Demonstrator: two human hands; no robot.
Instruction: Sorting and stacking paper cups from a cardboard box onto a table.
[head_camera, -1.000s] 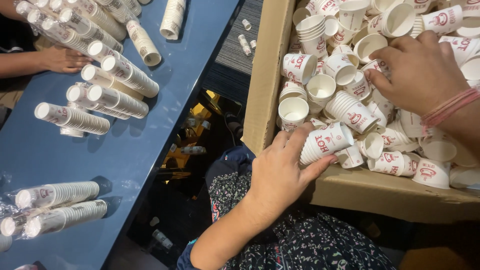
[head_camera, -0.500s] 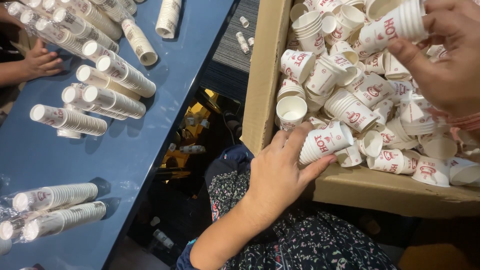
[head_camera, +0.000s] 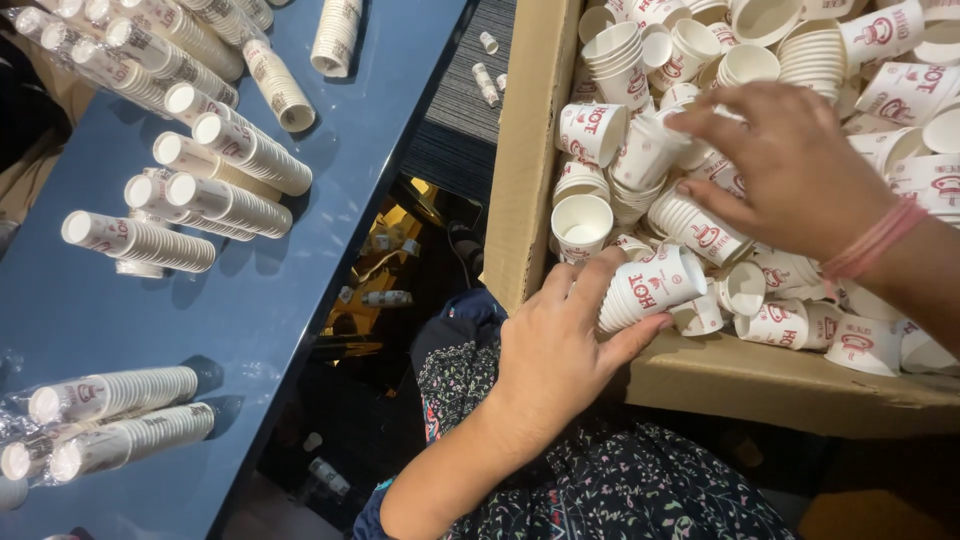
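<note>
A cardboard box (head_camera: 528, 150) on my lap holds a jumble of small white paper cups with red print. My left hand (head_camera: 560, 350) grips a short nested stack of cups (head_camera: 650, 288) at the box's near edge. My right hand (head_camera: 790, 165) lies palm down over the loose cups in the middle of the box, fingers spread and touching a cup (head_camera: 650, 150) and a nested stack (head_camera: 695, 225). A pink band sits on that wrist.
A blue table (head_camera: 280, 300) at the left carries several long sleeves of stacked cups (head_camera: 250, 155), lying on their sides, some wrapped in clear plastic (head_camera: 110, 395). Between table and box is a dark gap with fallen cups on the floor.
My right hand, which was raised with a cup at the upper right, has come down onto the loose cups. Another person's hand at the far left has gone from view. My left hand keeps its stack.
</note>
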